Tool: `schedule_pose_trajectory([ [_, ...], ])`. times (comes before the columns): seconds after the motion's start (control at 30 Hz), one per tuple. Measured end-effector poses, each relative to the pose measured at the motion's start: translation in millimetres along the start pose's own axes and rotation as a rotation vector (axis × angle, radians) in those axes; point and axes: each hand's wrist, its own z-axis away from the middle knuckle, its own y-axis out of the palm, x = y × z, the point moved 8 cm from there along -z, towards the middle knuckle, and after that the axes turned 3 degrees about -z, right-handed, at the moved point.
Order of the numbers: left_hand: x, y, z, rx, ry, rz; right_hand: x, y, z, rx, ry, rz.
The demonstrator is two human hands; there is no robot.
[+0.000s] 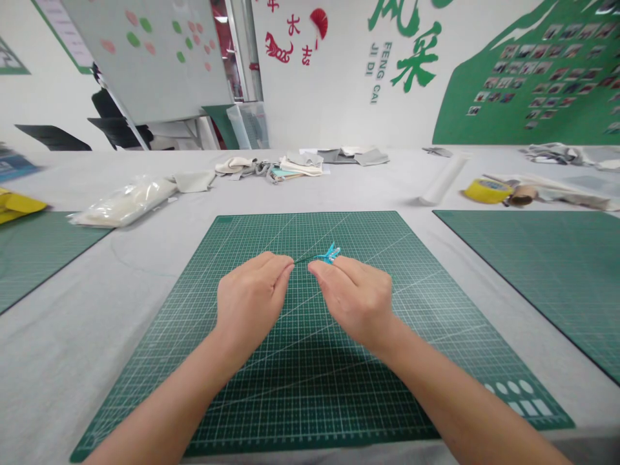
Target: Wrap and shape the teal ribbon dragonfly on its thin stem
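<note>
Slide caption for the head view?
Left hand pinches dark strand, blue ornament at right hand, above green mat.

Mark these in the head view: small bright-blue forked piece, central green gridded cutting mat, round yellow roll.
Small bright-blue forked piece [332, 253]: head view, on its splayed prongs.
Central green gridded cutting mat [306, 326]: head view, bare grid near the middle.
Round yellow roll [485, 191]: head view, middle of its yellow surface.

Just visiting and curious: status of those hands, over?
Left hand pinching dark strand; right hand closed at blue piece. Strand spans the gap. Mat below; tape apart, off right.
</note>
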Motion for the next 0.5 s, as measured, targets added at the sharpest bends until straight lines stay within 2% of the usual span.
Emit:
schedule_pose_trajectory([
  [0.17, -6, -3.2, 2, -0.002, 0.144, -0.180, -8, -2, -4, -0.009, 0.028, -0.030],
  [0.33, -15, 1.4, 0, 0.076, 0.334, -0.330, -17, 0, -5, 0.012, 0.078, -0.101],
  [0.5, -25, -0.3, -1, 0.047, 0.487, -0.351, -31, 6, -6, 0.051, 0.176, -0.281],
])
